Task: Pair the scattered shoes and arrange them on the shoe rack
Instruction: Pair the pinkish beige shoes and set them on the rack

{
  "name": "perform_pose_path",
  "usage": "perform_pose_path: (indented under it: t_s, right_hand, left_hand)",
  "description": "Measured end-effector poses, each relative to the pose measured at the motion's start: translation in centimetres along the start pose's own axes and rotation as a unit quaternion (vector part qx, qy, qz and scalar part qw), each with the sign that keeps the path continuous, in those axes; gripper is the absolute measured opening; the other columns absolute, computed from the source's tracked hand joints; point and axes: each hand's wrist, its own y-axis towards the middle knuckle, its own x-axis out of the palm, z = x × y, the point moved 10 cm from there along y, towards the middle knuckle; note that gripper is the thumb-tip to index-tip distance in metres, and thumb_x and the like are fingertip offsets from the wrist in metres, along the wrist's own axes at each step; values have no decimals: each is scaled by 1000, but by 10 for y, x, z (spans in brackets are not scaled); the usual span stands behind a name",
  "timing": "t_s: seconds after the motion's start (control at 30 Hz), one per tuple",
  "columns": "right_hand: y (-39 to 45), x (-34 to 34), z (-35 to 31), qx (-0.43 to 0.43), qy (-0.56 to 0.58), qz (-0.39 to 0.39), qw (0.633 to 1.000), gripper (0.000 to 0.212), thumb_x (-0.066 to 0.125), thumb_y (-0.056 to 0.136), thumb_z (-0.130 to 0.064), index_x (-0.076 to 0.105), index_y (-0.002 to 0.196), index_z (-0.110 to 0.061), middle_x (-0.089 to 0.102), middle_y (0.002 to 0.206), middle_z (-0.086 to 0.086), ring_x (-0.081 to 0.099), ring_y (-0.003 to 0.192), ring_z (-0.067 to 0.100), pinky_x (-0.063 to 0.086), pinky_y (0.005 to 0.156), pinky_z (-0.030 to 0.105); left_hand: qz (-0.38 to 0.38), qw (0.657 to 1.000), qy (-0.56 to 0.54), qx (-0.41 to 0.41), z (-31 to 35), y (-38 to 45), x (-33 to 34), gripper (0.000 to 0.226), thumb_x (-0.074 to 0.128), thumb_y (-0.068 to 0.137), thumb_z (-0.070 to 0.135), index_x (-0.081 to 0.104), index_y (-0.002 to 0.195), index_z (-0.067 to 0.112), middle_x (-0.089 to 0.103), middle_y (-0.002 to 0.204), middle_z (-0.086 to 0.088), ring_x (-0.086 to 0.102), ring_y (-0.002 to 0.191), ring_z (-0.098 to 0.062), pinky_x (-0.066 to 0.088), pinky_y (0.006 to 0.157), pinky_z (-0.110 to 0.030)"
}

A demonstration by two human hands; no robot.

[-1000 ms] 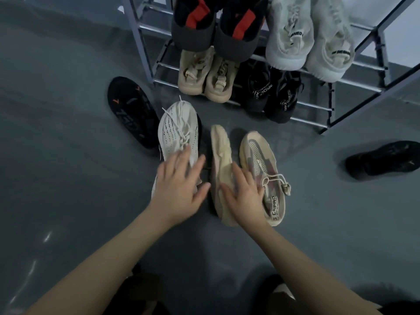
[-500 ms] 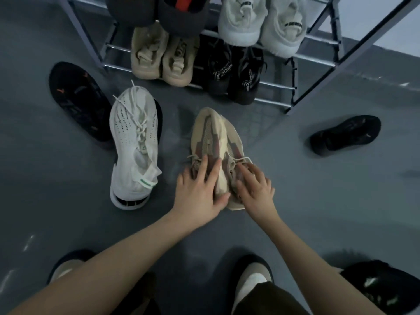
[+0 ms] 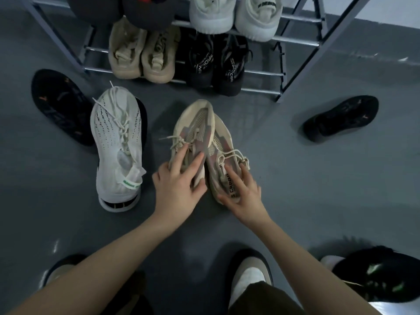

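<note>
Pressing two beige shoes together on the grey floor [image 3: 295, 189], the person is crouching just before the rack [image 3: 293, 42]. The left hand [image 3: 179, 187] is gripping the left shoe [image 3: 193, 128] at its collar, fingers curling over the laces and thumb wrapping the heel side. The right hand [image 3: 243, 189] is holding the right shoe [image 3: 223, 142] the same way, fingers lying across its tongue and lettered heel strap. Both shoes are touching side by side, heels toward the person, toes pointing up toward the rack, long axes running away from the body; the left shoe is tilting onto its neighbour. A white sneaker [image 3: 118, 142] is lying just left of the hands, parallel, toe also toward the rack. Black shoes [image 3: 341, 117] are lying well apart on either side.
</note>
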Motion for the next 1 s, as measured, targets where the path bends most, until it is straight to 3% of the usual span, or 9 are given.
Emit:
perform_pose_path:
  t_s: [0.2, 0.37, 0.5, 0.57, 0.77, 1.0]
  right_hand:
    - [15, 8, -14, 19, -95, 2, 995, 91, 71, 71, -46, 14, 142, -50, 10, 153, 15, 21, 135, 35, 22, 107, 43]
    - [17, -8, -14, 8, -60, 64, 996, 75, 68, 72, -37, 30, 135, -50, 31, 142, 19, 39, 120, 42, 31, 98, 47]
    - [12, -45, 14, 91, -12, 173, 981, 64, 67, 74, -39, 42, 133, -43, 37, 135, 22, 40, 118, 42, 29, 100, 49]
    - [13, -58, 25, 116, -12, 191, 975, 64, 69, 77, -36, 43, 134, -42, 35, 137, 21, 38, 120, 40, 27, 102, 49]
    - [14, -37, 35, 140, -51, 134, 980, 67, 63, 82, -43, 31, 140, -45, 19, 150, 21, 27, 131, 39, 21, 106, 46]
    - [11, -33, 34, 116, -104, 128, 980, 73, 64, 79, -52, 28, 142, -44, 12, 152, 23, 38, 122, 45, 34, 99, 51]
  left_hand:
    - [11, 998, 66, 10, 1, -6, -6, 57, 71, 76, 20, 54, 128, 31, 38, 145, -9, 46, 110, -46, 36, 83, -56]
    - [25, 998, 52, 10, 4, 3, -11, 60, 71, 77, 22, 49, 131, 33, 39, 142, -14, 47, 109, -44, 37, 82, -56]
    - [40, 999, 30, 12, 7, 14, -8, 62, 69, 78, 23, 43, 133, 34, 34, 142, -14, 46, 110, -42, 37, 82, -55]
    - [25, 999, 23, 33, 16, 21, 4, 63, 69, 78, 23, 41, 133, 34, 34, 141, -15, 46, 110, -42, 37, 82, -55]
    - [-61, 997, 31, 37, 24, 40, 54, 61, 65, 81, 31, 36, 135, 31, 31, 143, -19, 49, 105, -44, 42, 80, -53]
    - [-76, 995, 49, 35, 6, 23, 67, 78, 67, 77, 48, 29, 144, 36, 19, 145, -32, 37, 120, -51, 41, 89, -57]
